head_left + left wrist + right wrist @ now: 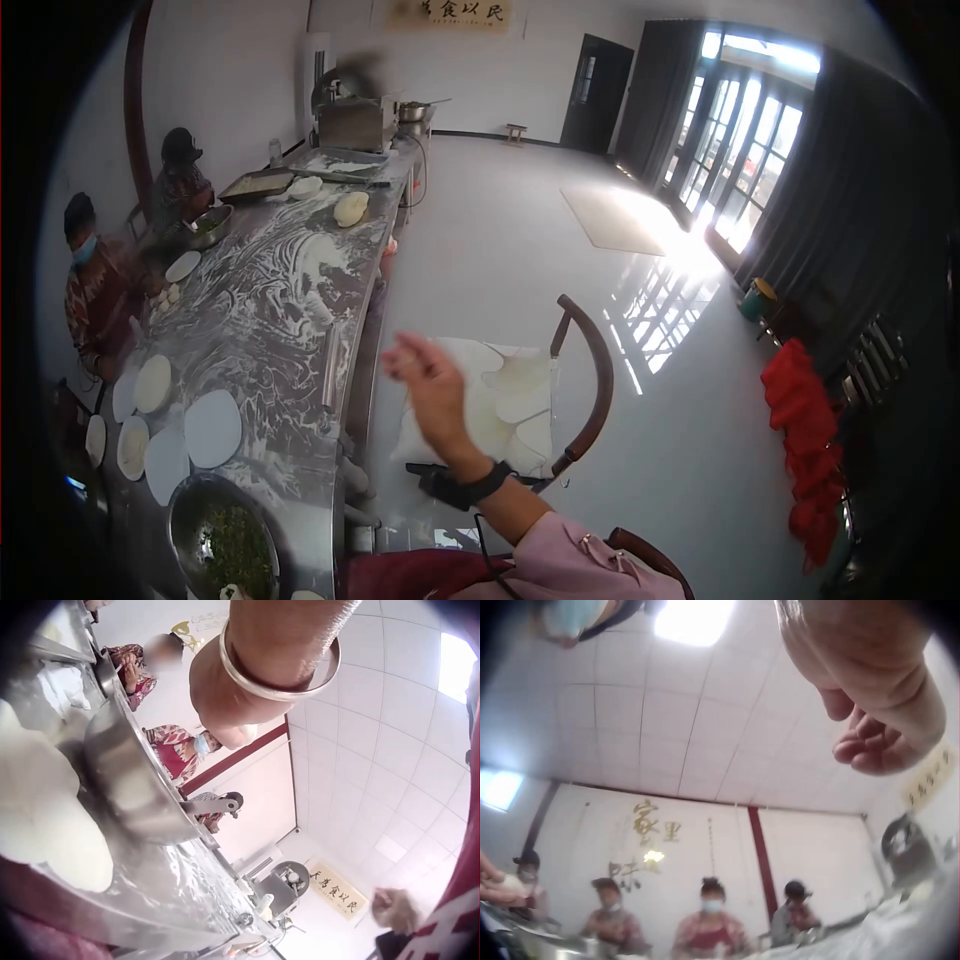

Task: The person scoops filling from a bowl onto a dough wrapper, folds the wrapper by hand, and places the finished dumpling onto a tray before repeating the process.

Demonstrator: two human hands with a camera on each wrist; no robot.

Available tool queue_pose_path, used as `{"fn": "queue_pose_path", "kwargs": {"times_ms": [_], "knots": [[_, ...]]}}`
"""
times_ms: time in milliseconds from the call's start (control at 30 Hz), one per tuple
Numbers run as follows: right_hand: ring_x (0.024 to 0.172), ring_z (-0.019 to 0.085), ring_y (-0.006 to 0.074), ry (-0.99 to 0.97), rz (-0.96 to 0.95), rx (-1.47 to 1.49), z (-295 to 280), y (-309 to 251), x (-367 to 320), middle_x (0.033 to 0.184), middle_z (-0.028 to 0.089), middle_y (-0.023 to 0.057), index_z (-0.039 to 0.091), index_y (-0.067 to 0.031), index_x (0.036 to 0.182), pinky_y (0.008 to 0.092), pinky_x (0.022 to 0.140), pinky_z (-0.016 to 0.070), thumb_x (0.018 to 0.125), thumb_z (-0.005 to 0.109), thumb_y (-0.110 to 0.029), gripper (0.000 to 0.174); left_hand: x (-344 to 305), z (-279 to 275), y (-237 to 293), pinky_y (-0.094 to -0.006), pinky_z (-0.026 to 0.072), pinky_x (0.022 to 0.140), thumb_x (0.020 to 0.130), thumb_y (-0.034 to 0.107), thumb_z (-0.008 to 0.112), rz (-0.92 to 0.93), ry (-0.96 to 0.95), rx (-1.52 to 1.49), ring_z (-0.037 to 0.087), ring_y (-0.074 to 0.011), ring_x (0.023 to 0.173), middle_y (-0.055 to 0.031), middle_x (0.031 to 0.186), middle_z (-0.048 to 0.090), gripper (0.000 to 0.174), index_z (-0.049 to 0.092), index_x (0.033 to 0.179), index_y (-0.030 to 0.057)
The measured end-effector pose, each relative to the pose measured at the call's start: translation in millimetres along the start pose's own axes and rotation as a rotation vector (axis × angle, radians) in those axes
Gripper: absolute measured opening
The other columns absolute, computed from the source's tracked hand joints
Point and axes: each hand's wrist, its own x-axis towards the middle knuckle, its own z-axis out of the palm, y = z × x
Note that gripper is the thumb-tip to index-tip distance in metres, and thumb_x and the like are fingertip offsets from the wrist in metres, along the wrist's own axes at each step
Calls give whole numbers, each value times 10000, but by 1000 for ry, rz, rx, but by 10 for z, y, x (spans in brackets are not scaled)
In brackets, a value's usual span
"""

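Observation:
My right hand [432,390] is raised over the floor side of the steel table, near a chair. Its fingers are loosely bent and hold nothing, as the right wrist view of the hand [881,712] also shows. My left hand [225,694], with a bangle at the wrist, has curled fingers with a pale piece of dough [513,883] at their tips. In the left wrist view it is above a steel bowl [135,776]. From the head view, this bowl has chopped green filling [236,545] in it; the left hand is mostly out of that frame.
The floured steel table [290,375] runs away on my left, bearing white plates [213,428], a dough lump [351,209] and a rolling pin [331,368]. People sit along its far side. A wooden-armed chair [600,375] stands on my right.

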Motion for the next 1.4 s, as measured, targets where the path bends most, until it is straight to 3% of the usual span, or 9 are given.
{"fn": "queue_pose_path", "kwargs": {"times_ms": [67, 100, 133, 167, 200, 367, 867, 1067, 1400], "knots": [[971, 668, 157, -188, 348, 152, 356, 692, -587, 1081, 711, 106, 576, 33, 1279, 289, 879, 519, 966, 617, -179, 380, 115, 63, 491, -466, 503, 924, 1031, 229, 485, 7, 27, -81, 639, -398, 1061, -237, 1167, 655, 337, 693, 1138, -13], [982, 679, 171, -393, 357, 17, 478, 771, -849, 1091, 718, 113, 630, 12, 1225, 301, 890, 520, 958, 617, -169, 323, 101, 44, 559, -466, 456, 1022, 1029, 198, 499, -95, -48, -137, 587, -359, 1172, -225, 1294, 595, 333, 616, 1264, -9], [989, 682, 180, -459, 330, -95, 568, 726, -966, 1096, 717, 115, 645, 2, 1206, 302, 893, 520, 953, 617, -162, 303, 172, 113, 333, -400, 470, 1070, 988, 89, 537, 275, -67, -305, 557, -280, 1223, -218, 1345, 513, 409, 455, 1341, -102], [995, 686, 188, -559, 302, -189, 602, 634, -1033, 1101, 717, 117, 660, -7, 1186, 303, 896, 520, 948, 617, -155, 284, -12, 80, 260, -402, 457, 1084, 998, 69, 517, -335, 34, -675, 556, -297, 1226, -219, 1327, 529, 388, 454, 1336, -111], [1002, 689, 196, -849, 337, -182, 971, 632, -1418, 1106, 717, 119, 676, -16, 1166, 304, 899, 520, 943, 617, -149, 266, -18, 98, 638, -390, 457, 1083, 985, 69, 546, -472, 187, -913, 562, -296, 1214, -209, 1301, 549, 394, 463, 1327, -108], [1125, 651, 247, -1037, 171, -70, 1465, 288, -1691, 1181, 693, 153, 699, 1, 1122, 339, 977, 488, 867, 671, -35, 259, 145, 133, 1055, -450, 500, 1042, 953, 55, 595, -575, 265, -917, 601, -292, 1176, -198, 1276, 586, 445, 458, 1346, -101], [1139, 635, 295, -1136, 169, -25, 1840, 356, -2040, 1197, 681, 161, 704, 10, 1064, 368, 973, 490, 818, 707, 10, 247, 157, 111, 904, -323, 511, 982, 945, 72, 639, -568, 304, -958, 612, -172, 1103, -144, 1229, 622, 429, 520, 1320, -100], [1077, 652, 351, -1157, -256, -86, 1915, 398, -2034, 1140, 693, 166, 703, 16, 1009, 404, 926, 515, 784, 725, 0, 226, 185, 44, 906, -291, 527, 929, 929, 27, 612, -629, 280, -865, 615, -151, 1071, -136, 1215, 627, 412, 534, 1314, -97], [1094, 649, 324, -1228, -152, -46, 1925, 328, -2006, 1132, 702, 149, 724, 4, 982, 384, 939, 505, 792, 720, 4, 190, 177, -15, 967, -268, 538, 895, 912, 17, 616, -639, 238, -768, 634, -144, 1027, -126, 1161, 653, 395, 563, 1289, -89]]}}
